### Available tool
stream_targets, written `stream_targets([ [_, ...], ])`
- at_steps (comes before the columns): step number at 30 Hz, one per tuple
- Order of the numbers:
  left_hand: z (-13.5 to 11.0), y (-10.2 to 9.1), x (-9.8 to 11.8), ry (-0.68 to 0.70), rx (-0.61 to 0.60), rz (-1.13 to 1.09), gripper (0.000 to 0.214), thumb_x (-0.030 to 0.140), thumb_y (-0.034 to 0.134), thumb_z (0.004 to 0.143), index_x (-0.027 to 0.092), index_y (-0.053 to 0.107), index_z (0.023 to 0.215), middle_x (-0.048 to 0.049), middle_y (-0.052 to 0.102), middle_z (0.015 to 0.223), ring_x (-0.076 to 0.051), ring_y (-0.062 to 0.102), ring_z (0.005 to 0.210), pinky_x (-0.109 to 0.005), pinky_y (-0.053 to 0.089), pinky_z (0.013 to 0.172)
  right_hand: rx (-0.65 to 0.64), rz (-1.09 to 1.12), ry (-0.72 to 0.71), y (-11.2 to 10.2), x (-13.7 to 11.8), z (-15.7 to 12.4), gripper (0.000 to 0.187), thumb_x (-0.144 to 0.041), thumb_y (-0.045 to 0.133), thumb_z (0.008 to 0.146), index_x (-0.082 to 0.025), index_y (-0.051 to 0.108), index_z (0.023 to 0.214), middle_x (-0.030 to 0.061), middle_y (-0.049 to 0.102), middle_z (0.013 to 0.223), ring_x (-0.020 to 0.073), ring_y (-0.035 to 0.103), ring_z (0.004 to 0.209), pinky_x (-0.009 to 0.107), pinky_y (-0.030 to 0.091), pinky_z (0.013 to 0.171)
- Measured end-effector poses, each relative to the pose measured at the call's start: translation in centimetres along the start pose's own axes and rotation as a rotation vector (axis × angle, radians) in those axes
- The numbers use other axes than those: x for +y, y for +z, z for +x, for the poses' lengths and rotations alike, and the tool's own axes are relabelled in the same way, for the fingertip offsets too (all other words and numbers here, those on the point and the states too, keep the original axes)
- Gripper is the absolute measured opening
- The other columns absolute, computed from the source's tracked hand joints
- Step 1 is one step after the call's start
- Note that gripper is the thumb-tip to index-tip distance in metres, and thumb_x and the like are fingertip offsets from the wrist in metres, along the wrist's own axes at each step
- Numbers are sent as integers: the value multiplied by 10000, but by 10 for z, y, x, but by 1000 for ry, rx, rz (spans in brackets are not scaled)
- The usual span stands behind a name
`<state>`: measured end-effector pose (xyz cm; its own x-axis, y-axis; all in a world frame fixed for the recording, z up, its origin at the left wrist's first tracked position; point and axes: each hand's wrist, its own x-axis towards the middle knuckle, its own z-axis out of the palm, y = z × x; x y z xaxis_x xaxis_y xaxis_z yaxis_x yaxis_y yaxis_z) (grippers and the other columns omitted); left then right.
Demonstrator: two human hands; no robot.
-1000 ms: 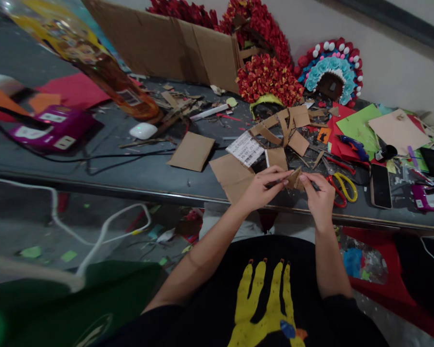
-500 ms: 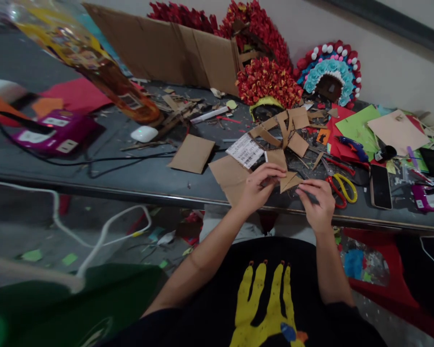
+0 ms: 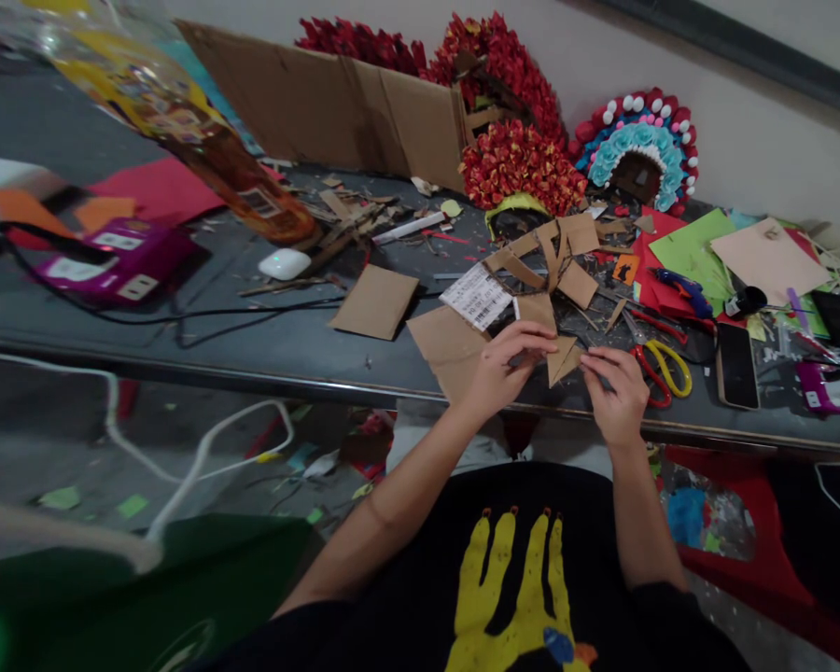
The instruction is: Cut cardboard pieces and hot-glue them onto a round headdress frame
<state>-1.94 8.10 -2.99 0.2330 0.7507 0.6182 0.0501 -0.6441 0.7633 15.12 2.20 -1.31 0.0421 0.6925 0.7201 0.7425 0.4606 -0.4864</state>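
A small creased piece of cardboard [image 3: 564, 359] is held between my two hands near the table's front edge. My left hand [image 3: 511, 362] pinches its left side with thumb and fingers. On the other side, the fingertips of my right hand [image 3: 614, 381] are closed on its right corner. Just beyond lies a ring of cardboard strips [image 3: 546, 257] with square tabs. Under and beside my left hand rest a larger cardboard sheet [image 3: 448, 345] and a piece with a printed label [image 3: 477, 296]. Farther left lies a cardboard square [image 3: 374, 301].
Right of my hands lie yellow-and-red scissors [image 3: 665, 369], a phone [image 3: 737, 366], pliers [image 3: 682, 287] and coloured paper [image 3: 693, 245]. A bottle [image 3: 245, 187], a white mouse-shaped object [image 3: 284, 264] and a purple power strip [image 3: 119, 261] with cables are leftward. Paper-flower headpieces [image 3: 522, 168] stand at the back.
The small cardboard piece has turned slightly between my fingers, its lower corner now pointing more downward. Both hands keep their grip, and the view has shifted a little.
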Motion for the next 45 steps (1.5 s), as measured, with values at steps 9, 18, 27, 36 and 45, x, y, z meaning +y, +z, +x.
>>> stream_targets([
  [9, 0, 1, -2, 51, 11, 10, 187, 172, 503, 888, 198, 682, 837, -67, 671, 912, -126, 640, 878, -275, 520, 766, 52, 0, -24, 1, 3, -2, 203, -149, 602, 813, -295, 714, 898, 25, 711, 904, 162, 657, 849, 350, 533, 775],
  [18, -1, 2, -3, 32, 16, 18, 190, 200, 508, 889, 199, 687, 825, -61, 677, 898, -129, 649, 857, -273, 528, 745, -9, 14, 70, 2, 3, -2, 172, -200, 580, 835, -290, 725, 854, 27, 714, 894, 163, 660, 843, 360, 534, 771],
  [27, -1, 1, -3, 50, -2, 21, 199, 112, 501, 868, 198, 679, 853, -50, 667, 902, -122, 640, 852, -255, 517, 738, 13, 24, 48, 3, 2, -3, 181, -171, 591, 826, -287, 724, 867, 21, 718, 883, 155, 659, 824, 346, 529, 756],
  [36, -1, 2, -2, 47, 11, 29, 193, 133, 507, 874, 198, 685, 842, -52, 673, 887, -118, 642, 842, -251, 515, 737, 20, 36, 58, 5, 3, -5, 155, -175, 598, 823, -270, 720, 836, 26, 715, 876, 156, 658, 828, 337, 527, 757],
  [45, 0, 2, -1, -117, -8, -100, 135, 173, 573, 826, 196, 706, 838, -51, 660, 891, -125, 630, 840, -243, 499, 753, 50, 23, 146, 4, 6, -7, 272, -257, 634, 798, -259, 632, 1070, 76, 605, 1097, 193, 598, 1000, 358, 516, 806],
])
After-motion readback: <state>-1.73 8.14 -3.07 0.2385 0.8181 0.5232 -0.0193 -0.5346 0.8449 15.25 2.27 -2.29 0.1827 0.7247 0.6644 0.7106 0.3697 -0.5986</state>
